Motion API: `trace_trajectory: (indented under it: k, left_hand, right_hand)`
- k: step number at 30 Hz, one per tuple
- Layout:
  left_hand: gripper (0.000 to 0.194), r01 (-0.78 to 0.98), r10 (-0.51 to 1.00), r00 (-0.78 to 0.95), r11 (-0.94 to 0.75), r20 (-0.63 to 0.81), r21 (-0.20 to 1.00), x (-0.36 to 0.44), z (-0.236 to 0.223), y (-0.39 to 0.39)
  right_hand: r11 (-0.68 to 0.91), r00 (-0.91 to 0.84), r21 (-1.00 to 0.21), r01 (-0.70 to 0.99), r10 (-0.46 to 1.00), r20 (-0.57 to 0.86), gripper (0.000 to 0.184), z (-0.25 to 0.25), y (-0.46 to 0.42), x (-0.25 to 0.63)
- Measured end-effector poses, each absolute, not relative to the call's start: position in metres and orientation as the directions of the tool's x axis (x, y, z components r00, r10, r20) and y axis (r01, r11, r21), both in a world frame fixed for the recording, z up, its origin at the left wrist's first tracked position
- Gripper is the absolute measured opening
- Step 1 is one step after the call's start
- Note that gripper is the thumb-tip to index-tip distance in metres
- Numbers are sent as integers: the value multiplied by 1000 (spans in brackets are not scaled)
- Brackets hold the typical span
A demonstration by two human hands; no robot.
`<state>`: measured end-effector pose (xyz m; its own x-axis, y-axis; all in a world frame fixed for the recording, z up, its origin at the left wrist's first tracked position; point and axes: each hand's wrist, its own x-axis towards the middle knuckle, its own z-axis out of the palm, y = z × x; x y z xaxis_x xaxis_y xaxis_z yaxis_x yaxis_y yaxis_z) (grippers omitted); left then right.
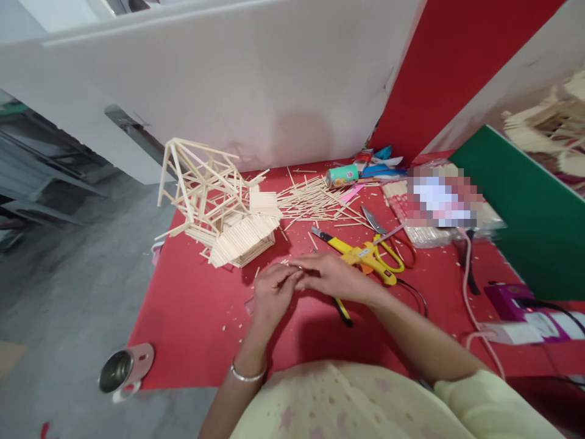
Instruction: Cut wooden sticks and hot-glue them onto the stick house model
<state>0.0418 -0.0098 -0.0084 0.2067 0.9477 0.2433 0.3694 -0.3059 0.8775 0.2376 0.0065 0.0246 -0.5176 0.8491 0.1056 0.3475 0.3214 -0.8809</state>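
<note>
Where the two hands meet over the red table [192, 317], a thin wooden stick [292, 266] shows at the fingertips, pale and hardly thicker than a splinter. To my eye it is nearly weightless, stiff along its length but quick to snap if bent, so a light pinch near its ends would suit it better than a squeeze at the middle. The left hand [272, 292] is curled, its fingers closed toward the stick, wrist bent with a bangle [247, 375] on it. The right hand [333, 275] lies flatter, palm down, fingers pointing left and pinched to meet the other. Just beyond are yellow scissors [372, 256], a loose heap of sticks [315, 201] and a half-built stick house [214, 204].
</note>
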Motion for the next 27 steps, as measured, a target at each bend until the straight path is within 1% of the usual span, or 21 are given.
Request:
trace_trajectory:
  k: [2, 4, 6, 7, 8, 10, 11, 12, 13, 14, 15, 16, 18, 19, 21, 22, 23, 24, 25, 26, 27]
  left_hand:
    - [10, 343, 954, 166, -292, 248, 893, 40, -4, -11]
    - [11, 328, 968, 48, -249, 248, 911, 34, -1, -11]
    - [15, 281, 975, -32, -204, 222, 938, 31, 2, -11]
    - [19, 229, 982, -19, -177, 186, 957, 31, 3, -11]
    - [28, 158, 990, 40, -142, 137, 977, 32, 3, -12]
    - [49, 32, 971, 237, -44, 35, 999, 38, 1, -14]
    - [50, 6, 947, 322, 9, -10, 1000, 42, -1, -16]
    - [43, 16, 928, 370, 50, -52, 999, 46, -4, -17]
    - [32, 43, 925, 368, 81, -91, 996, 48, -6, -18]
    - [25, 74, 936, 330, 101, -120, 992, 48, -9, -18]
    - [24, 109, 955, 268, 104, -130, 989, 48, -11, -18]
    - [27, 157, 973, 204, 81, -112, 984, 45, -13, -18]
    - [30, 276, 993, 115, -33, 1, 961, 39, -14, -16]
    - [30, 329, 992, 99, -107, 79, 938, 36, -14, -15]
    - [22, 368, 976, 77, -219, 206, 903, 33, -13, -14]
    - [15, 361, 969, 64, -247, 240, 899, 33, -13, -15]
    - [10, 347, 966, 46, -253, 253, 903, 34, -13, -16]
    - [11, 336, 970, 33, -239, 243, 911, 35, -14, -17]
    - [14, 328, 976, 26, -213, 216, 920, 36, -14, -19]
    - [18, 323, 983, 28, -181, 182, 929, 36, -14, -20]
    - [25, 321, 989, 42, -151, 145, 935, 35, -13, -22]
  right_hand:
    - [209, -527, -919, 333, 850, 3, 20, 18, 1, 234]
    - [78, -464, -945, 319, 882, -84, 21, 14, -4, 232]
    - [17, -392, -954, 298, 914, -106, 23, 15, -8, 231]
    - [13, -359, -954, 301, 928, -101, 23, 16, -9, 230]
    - [17, -327, -950, 310, 941, -90, 23, 17, -10, 229]
    - [32, -265, -949, 313, 963, -55, 22, 20, -10, 227]
    - [50, -241, -950, 308, 970, -27, 22, 21, -9, 227]
    - [91, -231, -946, 310, 973, 17, 22, 22, -8, 229]
    - [155, -234, -930, 332, 969, 78, 22, 22, -6, 233]
    - [230, -243, -898, 375, 959, 144, 22, 22, -4, 238]
    - [298, -254, -851, 432, 946, 202, 21, 23, -3, 244]
    - [348, -261, -800, 490, 933, 246, 25, 23, -2, 250]
    - [337, -223, -763, 552, 941, 254, 44, 25, -2, 261]
    - [283, -181, -782, 556, 959, 218, 45, 26, -3, 263]
    - [157, -95, -824, 544, 988, 126, 30, 27, -6, 262]
    - [117, -62, -830, 545, 993, 99, 32, 27, -7, 259]
    - [111, -51, -823, 558, 994, 100, 41, 27, -8, 254]
    - [148, -69, -804, 575, 989, 133, 49, 27, -8, 249]
    - [215, -109, -781, 587, 976, 187, 50, 26, -8, 244]
    - [288, -155, -760, 583, 957, 244, 45, 24, -8, 238]
    - [342, -194, -750, 566, 940, 282, 36, 23, -8, 234]
